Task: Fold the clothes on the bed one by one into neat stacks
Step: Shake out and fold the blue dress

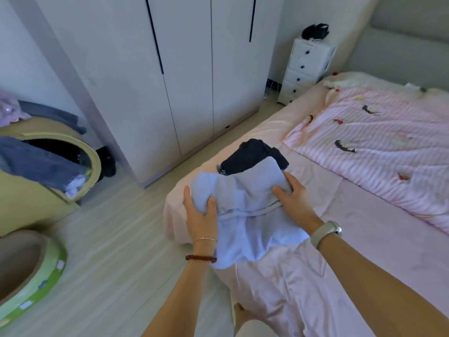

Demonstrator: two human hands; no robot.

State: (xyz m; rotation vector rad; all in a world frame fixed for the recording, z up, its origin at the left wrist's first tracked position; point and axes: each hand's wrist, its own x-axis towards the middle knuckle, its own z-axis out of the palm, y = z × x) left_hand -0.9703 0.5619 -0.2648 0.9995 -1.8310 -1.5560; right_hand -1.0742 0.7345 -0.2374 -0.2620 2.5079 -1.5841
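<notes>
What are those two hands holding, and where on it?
A light blue garment: left hand grips its left edge, right hand its right edge.

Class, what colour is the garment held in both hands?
Pale lavender-blue, plain: the garment, clearest in the head view.

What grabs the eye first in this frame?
Dead centre, the left hand and right hand grip a pale blue garment over the corner of the bed, with a dark navy garment lying just beyond it. To the right spreads a pink striped quilt; at far left a yellow basket spills blue clothes.
</notes>
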